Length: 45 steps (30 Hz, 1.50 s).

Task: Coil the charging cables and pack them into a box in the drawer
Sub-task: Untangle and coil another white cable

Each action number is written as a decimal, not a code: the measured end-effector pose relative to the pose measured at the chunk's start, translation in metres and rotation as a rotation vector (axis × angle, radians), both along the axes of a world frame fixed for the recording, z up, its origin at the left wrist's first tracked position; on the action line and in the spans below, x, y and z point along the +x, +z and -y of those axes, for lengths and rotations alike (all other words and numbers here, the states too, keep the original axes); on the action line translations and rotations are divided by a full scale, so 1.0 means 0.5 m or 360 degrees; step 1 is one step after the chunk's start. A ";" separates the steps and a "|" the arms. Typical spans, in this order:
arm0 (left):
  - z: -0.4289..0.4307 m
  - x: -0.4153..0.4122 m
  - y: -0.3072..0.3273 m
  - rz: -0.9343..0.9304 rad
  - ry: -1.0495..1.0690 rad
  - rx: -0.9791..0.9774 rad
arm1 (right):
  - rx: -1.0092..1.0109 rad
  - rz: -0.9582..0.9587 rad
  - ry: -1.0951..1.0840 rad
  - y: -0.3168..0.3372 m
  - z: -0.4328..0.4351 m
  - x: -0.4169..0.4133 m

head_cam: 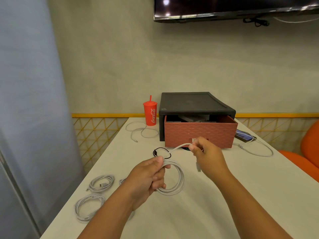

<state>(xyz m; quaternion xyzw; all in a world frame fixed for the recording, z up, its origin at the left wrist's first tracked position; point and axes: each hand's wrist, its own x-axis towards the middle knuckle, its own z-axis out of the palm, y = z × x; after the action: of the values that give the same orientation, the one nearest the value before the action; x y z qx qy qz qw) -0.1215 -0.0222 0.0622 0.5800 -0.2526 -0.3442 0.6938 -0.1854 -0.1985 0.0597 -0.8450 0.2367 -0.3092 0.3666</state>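
**Head view.** The left hand (151, 176) grips a round coil of white charging cable (180, 178) by its left rim, with the fingers curled round the bundled turns. It holds the coil just above the white counter (224, 195). The right hand (205, 154) pinches the coil's free tail (177, 147) between thumb and fingertips, and the tail's connector (198, 167) hangs below that hand.

**Key relation.** The tail runs nearly taut from the top of the coil up and to the right, so the right hand lies beyond and to the right of the coil. The last turn probably calls for carrying the tail back toward the left hand.

**Surroundings.** The brick-patterned red drawer (200, 133) stands open in its black plastic cabinet (195, 102), directly behind both hands and nearer the right. Two wound white cables (101, 183) rest on the counter at left. A loose white cable (141, 131) lies beside a red lidded cup (150, 112).
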 end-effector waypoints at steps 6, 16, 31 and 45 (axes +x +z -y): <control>0.010 0.002 -0.010 0.0060 0.0197 -0.0080 | 0.1520 0.0336 0.0399 -0.012 -0.070 0.005; 0.014 0.019 -0.047 0.0787 0.0425 0.0173 | 0.2006 0.0064 0.0515 -0.019 -0.099 0.015; 0.022 0.034 -0.038 0.0509 0.0687 -0.0096 | 0.0432 -0.0127 0.0368 -0.020 -0.097 -0.003; 0.021 -0.012 -0.034 0.0724 0.0616 -0.0137 | 0.0985 -0.0046 0.0472 -0.031 -0.154 0.010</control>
<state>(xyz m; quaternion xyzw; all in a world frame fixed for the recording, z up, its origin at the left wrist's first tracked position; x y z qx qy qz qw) -0.1275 -0.0326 0.0452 0.6497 -0.3007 -0.0559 0.6959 -0.1803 -0.1213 0.0439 -0.7232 0.1990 -0.1542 0.6431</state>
